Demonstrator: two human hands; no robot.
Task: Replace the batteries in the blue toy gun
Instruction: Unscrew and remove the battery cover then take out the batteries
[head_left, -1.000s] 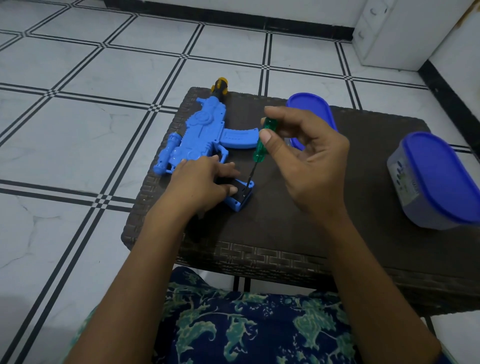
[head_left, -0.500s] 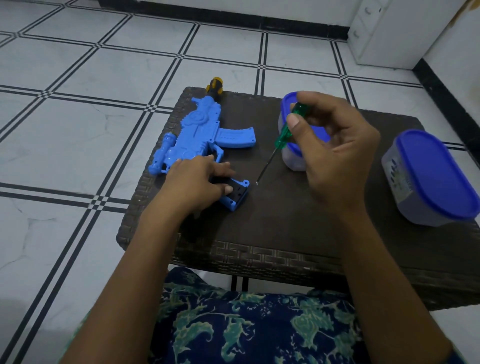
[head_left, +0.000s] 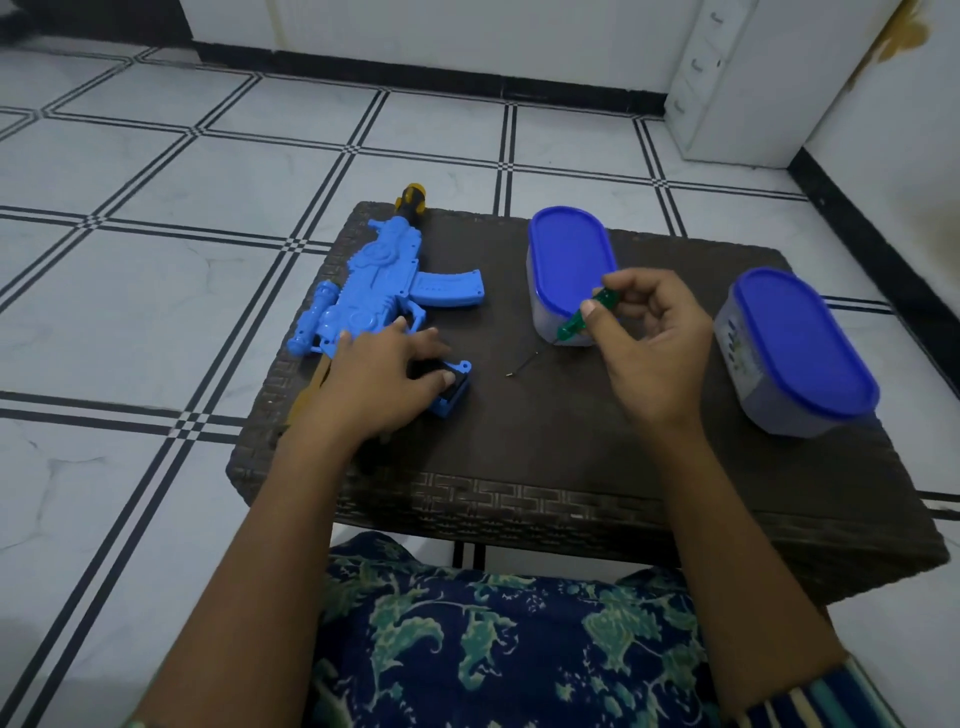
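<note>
A dark woven table (head_left: 571, 447) is standing on a white tiled floor (head_left: 156, 270), with a cabinet (head_left: 737, 78) behind. The gun (head_left: 374, 291) is lying at the table's left edge, and the left hand (head_left: 384, 374) is pressing its grip. The right hand (head_left: 649, 343) is pinching a screwdriver (head_left: 587, 317) before a near tub (head_left: 569, 254), the far tub (head_left: 800, 338) sitting rightward

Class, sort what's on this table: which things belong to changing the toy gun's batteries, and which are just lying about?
In use: blue toy gun, left hand on its grip; green screwdriver, pinched by the right hand.
Lying about: middle tub and right tub, both lidded, contents unseen.
</note>
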